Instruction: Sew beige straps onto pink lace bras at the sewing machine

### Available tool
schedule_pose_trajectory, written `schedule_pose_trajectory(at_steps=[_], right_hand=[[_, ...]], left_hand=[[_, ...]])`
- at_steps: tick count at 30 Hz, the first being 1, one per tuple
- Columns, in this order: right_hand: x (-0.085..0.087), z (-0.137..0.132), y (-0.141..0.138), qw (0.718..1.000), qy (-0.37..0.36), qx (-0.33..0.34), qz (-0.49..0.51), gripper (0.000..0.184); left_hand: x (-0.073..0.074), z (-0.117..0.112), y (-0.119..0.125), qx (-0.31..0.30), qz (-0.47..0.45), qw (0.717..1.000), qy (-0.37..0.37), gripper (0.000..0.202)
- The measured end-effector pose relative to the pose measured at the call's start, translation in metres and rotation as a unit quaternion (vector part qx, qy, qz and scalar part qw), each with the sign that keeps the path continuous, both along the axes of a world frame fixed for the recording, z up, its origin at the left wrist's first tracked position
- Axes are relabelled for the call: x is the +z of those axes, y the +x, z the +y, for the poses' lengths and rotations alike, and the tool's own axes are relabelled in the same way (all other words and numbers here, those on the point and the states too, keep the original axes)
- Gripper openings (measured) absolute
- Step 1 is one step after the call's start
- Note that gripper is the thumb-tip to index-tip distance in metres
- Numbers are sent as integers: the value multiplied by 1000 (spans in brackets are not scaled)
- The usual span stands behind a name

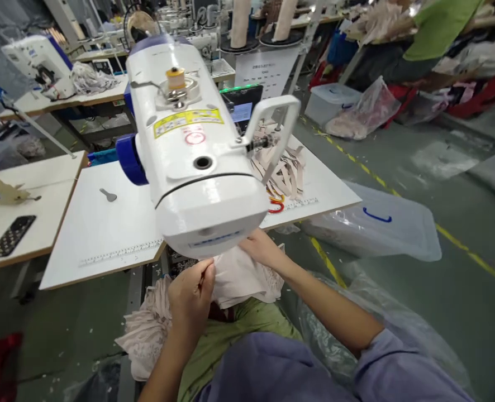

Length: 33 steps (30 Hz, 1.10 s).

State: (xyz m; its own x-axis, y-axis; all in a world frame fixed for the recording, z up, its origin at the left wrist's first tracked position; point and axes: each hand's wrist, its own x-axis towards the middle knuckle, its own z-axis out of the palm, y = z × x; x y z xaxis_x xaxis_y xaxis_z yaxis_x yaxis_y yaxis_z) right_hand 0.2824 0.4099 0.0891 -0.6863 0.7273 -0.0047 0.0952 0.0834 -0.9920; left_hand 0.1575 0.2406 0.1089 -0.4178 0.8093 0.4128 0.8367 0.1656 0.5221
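Note:
A white sewing machine [205, 206] fills the middle of the head view, its head hiding the needle area. Below its front end, my left hand [192, 290] is closed, thumb against the curled fingers, at the left edge of a pale beige fabric piece [239, 279]. My right hand [264, 248] grips the same fabric from the right, its fingertips partly hidden behind the machine head. The fabric hangs over my lap. Left of my left forearm lies a pile of similar beige fabric [149, 329].
Beige fabric strips [285, 173] and red-handled scissors or a similar tool [276, 206] lie right of the machine. A small grey spoon-shaped piece [108, 195] and a phone [12, 236] lie to the left. A clear plastic bin [381, 223] stands on the floor at right.

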Motion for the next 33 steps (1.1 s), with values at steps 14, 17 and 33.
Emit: schedule_pose_trajectory(at_steps=[14, 17, 33], right_hand=[[-19, -86, 79, 978, 147, 74, 129, 8], [-14, -97, 89, 971, 165, 152, 89, 18], [-76, -40, 150, 935, 218, 234, -151, 30]], left_hand=[[-13, -24, 30, -222, 89, 966, -101, 25], [-23, -24, 33, -251, 135, 958, -43, 21], [6, -53, 59, -355, 22, 928, -114, 32]])
